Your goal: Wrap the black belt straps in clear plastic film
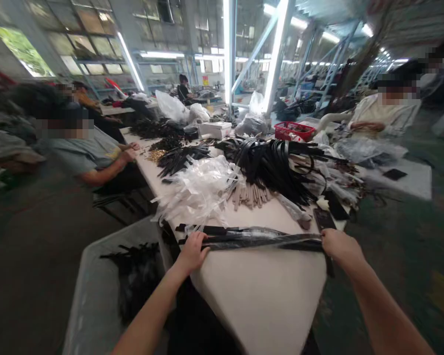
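Observation:
Long black straps, partly covered by a clear plastic sleeve, lie across the near part of the white table. My left hand is closed on their left end, thumb toward me and fingers on the far side. At the right end, my right hand is closed round the straps and sleeve, its fingertips largely hidden. A dark strap end hangs below the right hand. Just beyond that hand lies a dark phone-like object. Farther back are a pile of white plastic sleeves and a heap of black straps.
A translucent bin with black strips stands left of the table. Beige strips and a red basket are farther back. One person sits at left, another at right.

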Demonstrator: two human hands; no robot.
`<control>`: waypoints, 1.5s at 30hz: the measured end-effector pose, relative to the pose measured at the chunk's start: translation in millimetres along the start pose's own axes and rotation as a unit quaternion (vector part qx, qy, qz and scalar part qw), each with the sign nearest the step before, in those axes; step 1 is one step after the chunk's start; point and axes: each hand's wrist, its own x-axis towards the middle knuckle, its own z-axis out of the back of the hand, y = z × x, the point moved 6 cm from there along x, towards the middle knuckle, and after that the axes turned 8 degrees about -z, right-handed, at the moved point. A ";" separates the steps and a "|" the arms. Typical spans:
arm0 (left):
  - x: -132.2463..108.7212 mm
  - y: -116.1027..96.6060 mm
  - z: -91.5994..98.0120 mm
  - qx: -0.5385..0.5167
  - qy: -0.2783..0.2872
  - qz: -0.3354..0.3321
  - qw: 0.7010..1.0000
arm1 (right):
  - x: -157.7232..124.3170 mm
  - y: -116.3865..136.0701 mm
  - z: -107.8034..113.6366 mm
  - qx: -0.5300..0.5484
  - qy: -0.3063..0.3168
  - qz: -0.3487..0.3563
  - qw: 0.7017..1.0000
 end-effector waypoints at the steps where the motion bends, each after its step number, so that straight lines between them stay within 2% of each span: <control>1: -4.8 2.8 -0.9 0.006 0.006 -0.001 1.000 | -1.6 -11.1 -5.9 0.003 0.013 -0.013 1.000; 5: -17.6 11.9 -3.4 0.014 0.026 -0.004 1.000 | -9.8 -48.2 -25.7 0.011 0.035 -0.027 0.999; 7: -17.9 15.2 -3.3 0.009 0.033 -0.003 0.999 | -19.1 -48.6 -28.6 0.011 0.008 -0.008 1.000; 8: -16.7 16.5 -3.1 0.002 0.036 0.000 0.999 | -27.8 -37.6 -26.3 0.017 -0.028 0.016 0.999; 9: -15.0 17.3 -3.1 -0.008 0.043 0.000 0.999 | -40.7 -17.2 -22.4 0.032 -0.071 0.052 0.996; 11: -10.9 15.5 -3.2 -0.037 0.062 -0.012 0.997 | -81.3 50.1 -14.5 0.092 -0.150 0.164 0.971; 13: -7.6 8.6 -1.2 -0.070 0.076 -0.035 0.994 | -133.3 139.8 -16.3 0.167 -0.137 0.287 0.933; 15: -5.6 -1.1 4.7 -0.085 0.073 -0.057 0.992 | -183.3 230.3 -21.6 0.195 -0.102 0.383 0.897; 16: -5.1 -6.0 8.9 -0.082 0.067 -0.065 0.992 | -201.6 268.5 -24.0 0.198 -0.092 0.406 0.888; 18: -4.8 -14.1 18.3 -0.061 0.053 -0.085 0.993 | -218.6 323.5 -30.5 0.170 -0.073 0.402 0.897; 20: -4.9 -16.5 29.1 -0.033 0.031 -0.111 0.993 | -216.4 347.7 -37.3 0.120 -0.053 0.393 0.910; 21: -5.0 -14.5 34.8 -0.020 0.015 -0.122 0.992 | -210.2 347.8 -39.1 0.101 -0.049 0.389 0.914; 23: -5.5 -4.3 45.4 -0.004 -0.024 -0.137 0.990 | -191.7 327.6 -38.5 0.081 -0.054 0.378 0.921; 25: -5.2 10.6 52.4 0.005 -0.060 -0.139 0.988 | -169.2 287.9 -33.6 0.070 -0.067 0.354 0.930; 28: -0.5 26.9 51.7 0.005 -0.084 -0.138 0.987 | -139.4 217.4 -23.4 0.046 -0.084 0.312 0.945; 32: 11.1 26.3 41.7 0.001 -0.097 -0.145 0.985 | -117.4 146.2 -17.5 0.010 -0.068 0.257 0.964; 35: 15.3 27.9 40.1 -0.003 -0.100 -0.113 0.989 | -107.9 110.6 -21.0 0.046 -0.024 0.238 0.970; 38: 11.3 45.2 49.9 0.015 -0.109 -0.038 0.993 | -95.2 70.9 -28.7 0.104 0.024 0.219 0.970; 40: 8.1 61.2 57.7 0.044 -0.098 0.014 0.994 | -86.3 41.8 -33.5 0.128 0.054 0.204 0.969; 42: 9.6 74.6 60.1 0.078 -0.053 0.045 0.995 | -81.7 18.5 -35.9 0.160 0.092 0.210 0.960; 45: 22.1 78.1 54.0 0.141 0.012 0.061 0.988 | -83.2 -0.8 -32.2 0.217 0.140 0.232 0.938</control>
